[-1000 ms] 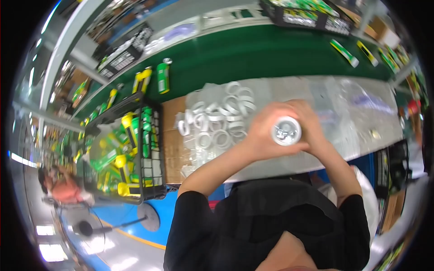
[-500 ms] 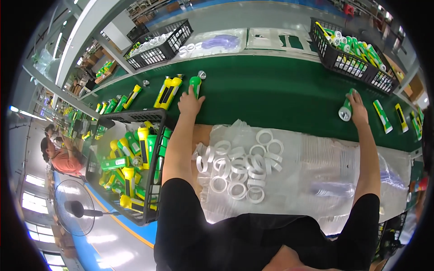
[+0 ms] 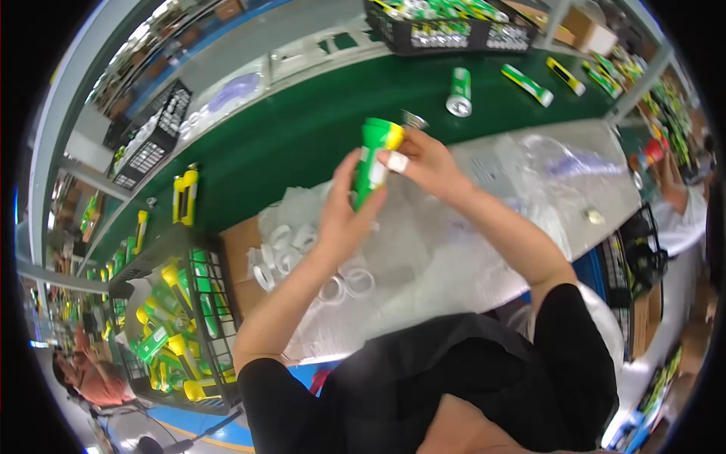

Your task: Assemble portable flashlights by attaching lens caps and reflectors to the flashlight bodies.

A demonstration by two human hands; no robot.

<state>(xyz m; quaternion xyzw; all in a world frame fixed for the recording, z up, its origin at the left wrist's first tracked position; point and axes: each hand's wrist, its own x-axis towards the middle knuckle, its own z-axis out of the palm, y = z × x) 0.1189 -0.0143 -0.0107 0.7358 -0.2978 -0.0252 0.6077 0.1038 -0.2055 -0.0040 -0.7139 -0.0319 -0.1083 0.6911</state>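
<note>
A green flashlight [image 3: 370,155] is raised over the near side of the bench, its wide head up and tilted. My left hand [image 3: 346,212] is closed round its body. With bent fingers, my right hand [image 3: 432,168] grips the flashlight at its yellow-edged head. A small white piece [image 3: 395,161] shows at the right fingers; I cannot tell what it is. Just behind that hand is a silver cone-shaped reflector [image 3: 414,119]; whether it is held or joined to the flashlight is unclear. White rings [image 3: 359,282] lie on the plastic sheeting below, partly hidden by my left arm.
At left stands a black crate [image 3: 219,318] of green and yellow flashlights. Another black crate [image 3: 446,38] of flashlights is across the green bench [image 3: 302,125]. A green flashlight [image 3: 459,92] and several others lie at far right. One co-worker [image 3: 98,374] is at far left.
My left hand has brought the green flashlight nearer and lifted it. My right hand has let go of another flashlight, left on the bench, and come to this one. The view has turned right.
</note>
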